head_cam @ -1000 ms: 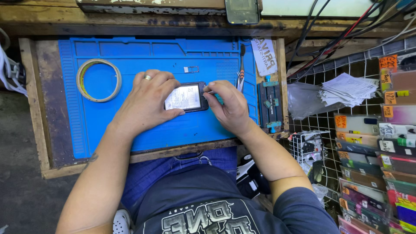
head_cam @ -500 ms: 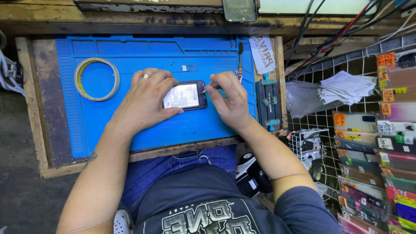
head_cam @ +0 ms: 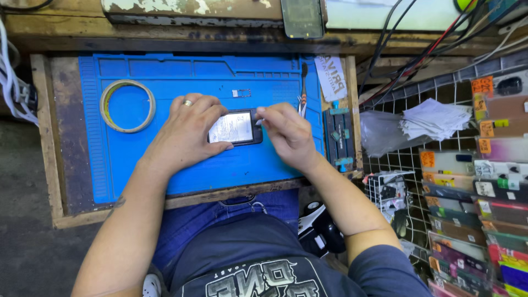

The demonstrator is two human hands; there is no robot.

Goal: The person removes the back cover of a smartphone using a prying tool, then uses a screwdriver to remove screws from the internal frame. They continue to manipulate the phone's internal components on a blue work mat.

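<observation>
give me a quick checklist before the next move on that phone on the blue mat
1. Phone flat on the blue mat: ok.
2. Left hand steadies the phone's left end: ok.
3. Right hand at the phone's right end with a thin tool: ok; tool tip placement: cannot tell.
4. Tape roll lies apart from both hands: ok.
5. Tweezers lie close by the right hand: not ok, could be knocked.
</observation>
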